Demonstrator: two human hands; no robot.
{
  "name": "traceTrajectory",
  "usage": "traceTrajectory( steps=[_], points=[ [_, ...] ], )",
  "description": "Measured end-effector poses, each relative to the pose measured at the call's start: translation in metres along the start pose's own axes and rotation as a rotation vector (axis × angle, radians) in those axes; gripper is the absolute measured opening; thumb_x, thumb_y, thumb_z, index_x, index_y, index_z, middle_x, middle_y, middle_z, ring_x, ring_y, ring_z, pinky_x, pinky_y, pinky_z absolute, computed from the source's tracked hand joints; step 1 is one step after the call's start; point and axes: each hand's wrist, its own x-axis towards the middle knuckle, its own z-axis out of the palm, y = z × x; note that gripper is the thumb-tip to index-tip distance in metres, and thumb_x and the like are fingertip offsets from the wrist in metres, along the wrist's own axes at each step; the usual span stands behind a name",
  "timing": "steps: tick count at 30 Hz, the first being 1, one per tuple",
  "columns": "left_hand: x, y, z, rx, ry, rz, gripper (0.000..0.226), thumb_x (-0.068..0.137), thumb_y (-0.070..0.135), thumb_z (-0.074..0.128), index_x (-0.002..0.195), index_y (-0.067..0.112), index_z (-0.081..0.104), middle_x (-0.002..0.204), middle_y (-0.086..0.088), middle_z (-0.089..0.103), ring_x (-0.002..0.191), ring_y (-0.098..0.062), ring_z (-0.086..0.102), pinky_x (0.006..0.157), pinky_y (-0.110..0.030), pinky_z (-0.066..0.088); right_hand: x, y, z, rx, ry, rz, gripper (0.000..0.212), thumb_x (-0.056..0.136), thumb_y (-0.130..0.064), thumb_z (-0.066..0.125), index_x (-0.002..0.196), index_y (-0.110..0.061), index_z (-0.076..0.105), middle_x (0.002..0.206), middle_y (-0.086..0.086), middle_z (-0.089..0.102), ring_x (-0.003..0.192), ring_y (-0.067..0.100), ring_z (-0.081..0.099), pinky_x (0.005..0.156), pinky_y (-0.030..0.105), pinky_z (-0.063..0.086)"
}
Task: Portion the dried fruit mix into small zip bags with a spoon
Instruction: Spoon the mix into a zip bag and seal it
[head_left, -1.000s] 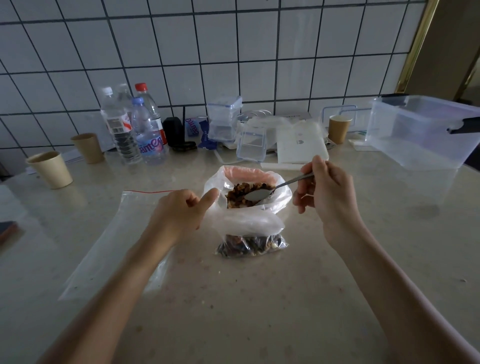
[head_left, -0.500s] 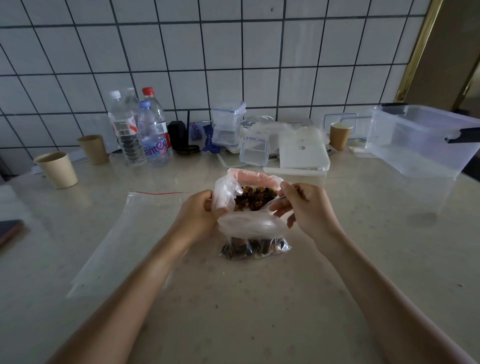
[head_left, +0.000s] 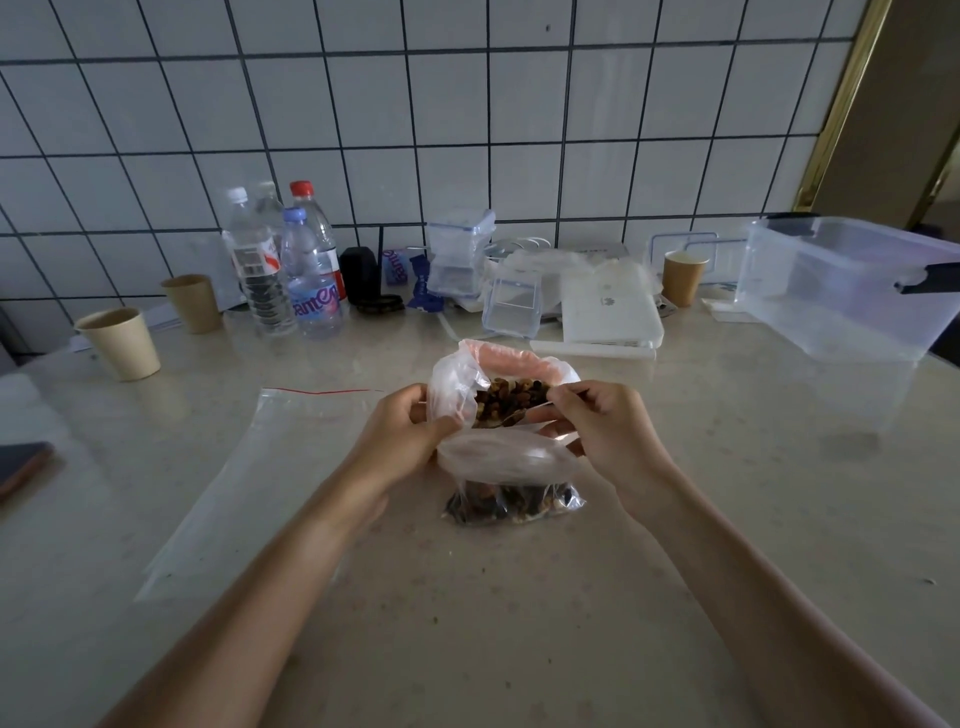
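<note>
Left hand (head_left: 402, 434) pinched left rim of open plastic bag (head_left: 498, 452) mid-counter (head_left: 519, 623), fingers curled round film. Right hand (head_left: 605, 431) gripped right rim, fingers curled; spoon (head_left: 511, 415) barely showed between right fingers and fruit, grip on it unclear. Dried fruit mix (head_left: 511, 402) visible in bag mouth, more at bottom. Empty zip bag (head_left: 249, 483) with red strip lay flat just left of left forearm. Water bottles (head_left: 291, 265), paper cups (head_left: 122, 343), clear tub (head_left: 852, 286) stood near tiled wall
</note>
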Motion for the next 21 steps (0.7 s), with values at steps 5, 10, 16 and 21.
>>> traceTrajectory(
  steps=[5,10,16,21],
  points=[
    [0.002,0.000,0.000,-0.059,0.002,-0.064,0.022,0.092,0.010,0.074,0.112,0.018,0.075,0.097,-0.003,0.081,0.090,-0.023,0.079,0.087,-0.050,0.064,0.002,0.002,0.007,-0.055,0.052,-0.024,0.033,0.106,-0.013,0.053,0.082,-0.016,0.076,0.082,-0.003,0.081,0.073,0.015,0.076,0.060,0.027,0.053],
    [0.006,-0.006,-0.002,-0.006,0.047,-0.085,0.018,0.090,0.011,0.072,0.104,0.020,0.076,0.094,-0.007,0.080,0.086,-0.029,0.077,0.079,-0.048,0.063,0.004,0.004,0.005,-0.057,0.055,0.008,0.032,0.106,-0.016,0.054,0.086,-0.016,0.078,0.085,-0.004,0.081,0.069,0.011,0.074,0.055,0.020,0.050],
    [0.005,-0.005,-0.002,0.006,0.075,-0.057,0.011,0.091,0.017,0.074,0.102,0.021,0.074,0.088,-0.003,0.080,0.088,-0.027,0.077,0.080,-0.050,0.062,0.003,0.003,0.001,0.079,0.006,0.139,0.031,0.106,-0.018,0.056,0.088,-0.011,0.080,0.088,0.006,0.081,0.058,0.010,0.069,0.051,0.023,0.052],
    [0.000,0.000,-0.002,-0.079,0.069,0.004,0.011,0.096,0.025,0.074,0.106,0.022,0.074,0.093,0.002,0.081,0.088,-0.020,0.078,0.072,-0.038,0.064,0.001,0.000,-0.003,0.214,0.008,0.234,0.024,0.106,-0.016,0.056,0.096,-0.010,0.077,0.091,0.008,0.081,0.064,0.017,0.072,0.053,0.029,0.054]
  ],
)
